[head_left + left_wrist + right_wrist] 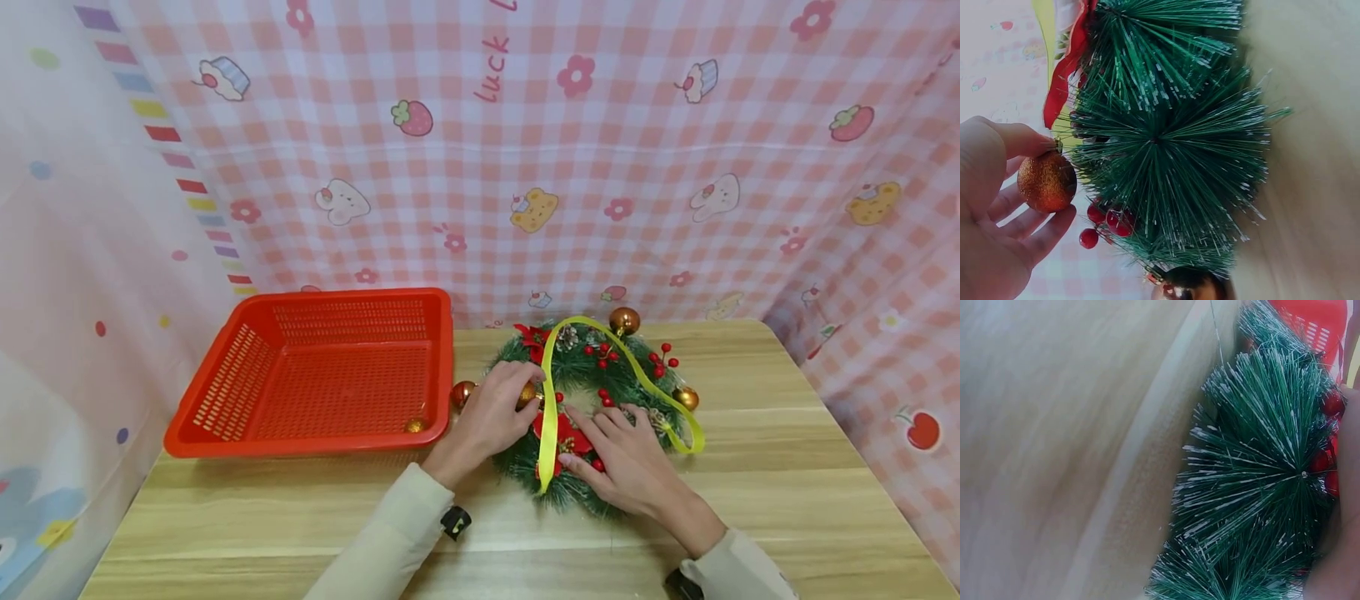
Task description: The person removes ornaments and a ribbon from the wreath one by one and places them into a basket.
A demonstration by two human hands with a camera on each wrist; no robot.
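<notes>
Head view: a table with a pale, streaked wood-grain top point(360, 517) and a rounded far right corner is shown, set close against a hanging fabric in pink and white checks point(457, 158). The fabric is printed with strawberries, cupcakes, bears, flowers and the word "luck", and similar checked cloth is seen on the right. On the left, the space is bounded by a white cloth with coloured dots point(67, 250).

At the table's left, a red plastic rectangular basket with perforated walls point(337, 383) is placed; a small gold ball point(416, 425) is held in its near right corner. Right of the basket, a round green wreath of white-tipped artificial needles point(577, 364) is laid flat on the wood, dressed with red fabric flowers point(573, 442), red berries point(603, 357) and shiny copper-coloured balls point(624, 321). A yellow ribbon point(550, 417) is looped over it.

At the wreath's left part, a glittery orange-gold ball point(1046, 181) is pinched near its cap by the left hand point(498, 408). The wreath's near right part is touched by the right hand point(630, 467), its fingers extended and thumb spread apart.
</notes>
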